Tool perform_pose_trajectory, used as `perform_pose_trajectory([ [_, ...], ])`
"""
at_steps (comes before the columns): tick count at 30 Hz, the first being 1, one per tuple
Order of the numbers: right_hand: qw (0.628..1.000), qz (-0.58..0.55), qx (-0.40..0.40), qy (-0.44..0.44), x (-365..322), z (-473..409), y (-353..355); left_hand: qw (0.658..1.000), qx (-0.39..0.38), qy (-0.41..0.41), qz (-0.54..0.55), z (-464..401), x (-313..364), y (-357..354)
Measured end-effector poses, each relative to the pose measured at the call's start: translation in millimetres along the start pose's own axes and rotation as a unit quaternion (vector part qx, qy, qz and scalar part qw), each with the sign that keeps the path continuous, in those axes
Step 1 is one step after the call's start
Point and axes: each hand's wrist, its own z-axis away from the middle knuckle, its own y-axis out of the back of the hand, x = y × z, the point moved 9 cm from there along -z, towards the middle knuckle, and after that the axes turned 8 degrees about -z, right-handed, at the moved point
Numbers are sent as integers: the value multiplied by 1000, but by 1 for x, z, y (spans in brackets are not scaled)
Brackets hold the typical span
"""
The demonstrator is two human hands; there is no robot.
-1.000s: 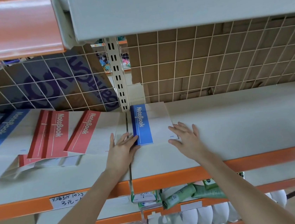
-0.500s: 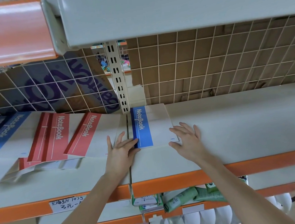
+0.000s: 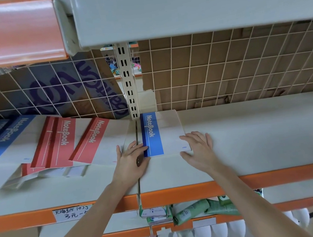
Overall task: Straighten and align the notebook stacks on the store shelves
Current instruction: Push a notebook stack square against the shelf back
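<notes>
- I see both forearms reaching up from the bottom of the view onto the cream shelf [image 3: 251,136], palms down.
- Left hand [image 3: 130,161]: flat on the shelf, fingers straight and a bit spread, thumb out to the left. Fingertips [image 3: 142,149] touch the spine-side near corner of the blue notebook stack [image 3: 162,133]; the hand straddles the dark seam between the two shelf boards. Not curled round anything.
- Right hand [image 3: 199,149]: also flat, fingers extended and slightly fanned, lying over the stack's near right corner, thumb on the shelf in front of its near edge. Pressing, no pinch.
- Blue stack sits w/ its far edge at the back of the shelf, just right of the slotted upright post [image 3: 128,82], blue "NoteBook" band on its left side, edges roughly square to the shelf front.
- Left of the seam: red notebooks [image 3: 72,141] lie skewed, fanned and overlapping; nearest one's corner is just beside the left hand.
- Farther left, more blue notebooks [image 3: 4,139], also tilted; loose ones partly slid under the red ones near the front.
- Behind: wire grid w/ cardboard [image 3: 224,67].
- Orange shelf lip [image 3: 237,184] carries a handwritten price tag [image 3: 73,213]; bottles and packets below, blurred.
</notes>
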Motion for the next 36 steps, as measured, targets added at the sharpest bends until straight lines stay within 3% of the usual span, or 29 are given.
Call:
perform_pose_trajectory([
  [5,1000,9,-13,-11,2,-1,-1,999,-2,0,-44,1,1,2],
  [12,996,-61,-24,-65,10,-40,17,993,-54,-10,-104,-6,0,-7],
  [25,986,32,-141,-86,14,-102,-2,978,-115,-48,-164,-17,0,-13],
  [31,986,88,-134,-47,12,-108,-13,972,-132,-51,-186,-17,-2,-15],
  [36,992,45,-104,-54,9,-112,-15,971,-143,-50,-186,-16,-2,-16],
])
